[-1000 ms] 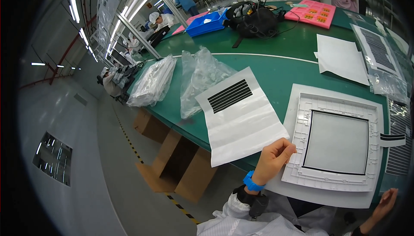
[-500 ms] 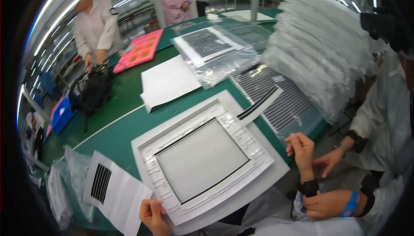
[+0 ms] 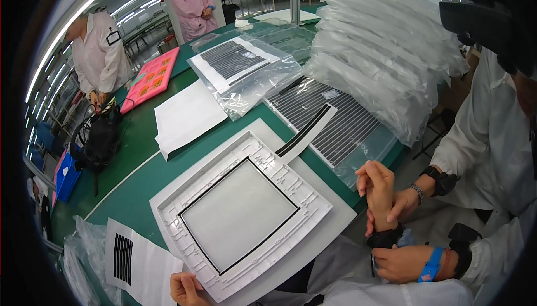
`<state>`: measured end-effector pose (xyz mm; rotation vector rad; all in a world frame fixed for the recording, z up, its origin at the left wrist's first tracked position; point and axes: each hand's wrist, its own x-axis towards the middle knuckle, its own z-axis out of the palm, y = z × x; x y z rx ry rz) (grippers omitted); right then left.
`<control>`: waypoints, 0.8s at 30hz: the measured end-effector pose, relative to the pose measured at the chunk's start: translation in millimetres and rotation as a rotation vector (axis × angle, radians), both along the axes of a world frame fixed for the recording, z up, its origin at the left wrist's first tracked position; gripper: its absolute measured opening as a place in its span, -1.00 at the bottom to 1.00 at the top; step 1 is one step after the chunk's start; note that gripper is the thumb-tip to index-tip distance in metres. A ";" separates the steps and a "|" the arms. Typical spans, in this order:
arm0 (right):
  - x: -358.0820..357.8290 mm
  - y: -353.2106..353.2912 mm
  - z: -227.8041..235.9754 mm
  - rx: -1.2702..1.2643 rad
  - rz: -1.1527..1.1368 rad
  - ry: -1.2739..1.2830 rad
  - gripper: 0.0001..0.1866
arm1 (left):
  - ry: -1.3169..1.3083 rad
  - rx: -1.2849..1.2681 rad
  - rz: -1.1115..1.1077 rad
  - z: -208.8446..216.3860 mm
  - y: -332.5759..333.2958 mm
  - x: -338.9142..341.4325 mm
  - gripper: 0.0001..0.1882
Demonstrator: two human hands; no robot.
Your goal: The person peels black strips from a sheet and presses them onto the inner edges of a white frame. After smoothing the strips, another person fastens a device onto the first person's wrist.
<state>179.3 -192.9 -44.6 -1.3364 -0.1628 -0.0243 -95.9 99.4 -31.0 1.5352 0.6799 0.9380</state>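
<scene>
A white plastic frame (image 3: pixel 312 201) with black strips around its rectangular opening lies on a pale board (image 3: pixel 341 211) before me. My left hand (image 3: pixel 185 290) is curled at its lower left corner; whether it grips anything there is hidden. Beside it lies a white sheet with black strips (image 3: pixel 146 260). My right hand (image 3: pixel 378 188) is raised right of the frame, its fingers bent in with nothing visible in them. A co-worker's hand (image 3: pixel 404 202) clasps it near the wrist. The co-worker's other hand (image 3: pixel 396 266), with a blue band, is at my black wristband (image 3: pixel 385 238).
A narrow strip sheet (image 3: pixel 307 133) touches the frame's far edge. Beyond are bagged black-strip sheets (image 3: pixel 330 119), a blank paper (image 3: pixel 187 116) and a tall stack of clear bags (image 3: pixel 380 54). A pink tray (image 3: pixel 151 79), black bag (image 3: pixel 103 141) and two other people stand farther off.
My view has shifted, so most things sit farther left. The co-worker's nearer hand has come up onto my right wrist. My left hand remains by the frame's corner.
</scene>
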 end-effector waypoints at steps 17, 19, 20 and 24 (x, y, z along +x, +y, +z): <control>8.9 -9.5 -17.4 0.156 0.075 0.006 -0.65 | -0.002 0.007 -0.041 -1.0 3.4 -2.1 -0.71; 12.8 -15.3 -19.9 0.233 0.130 -0.025 -0.65 | 0.003 0.007 -0.036 -1.4 3.1 -1.2 -0.71; 13.2 -19.4 -19.2 0.236 0.126 -0.025 -0.65 | -0.005 0.008 -0.040 -2.2 2.7 -0.2 -0.71; 13.3 -13.9 -21.7 0.240 0.227 -0.074 -0.66 | -0.008 0.010 -0.029 -2.2 2.4 -3.3 -0.72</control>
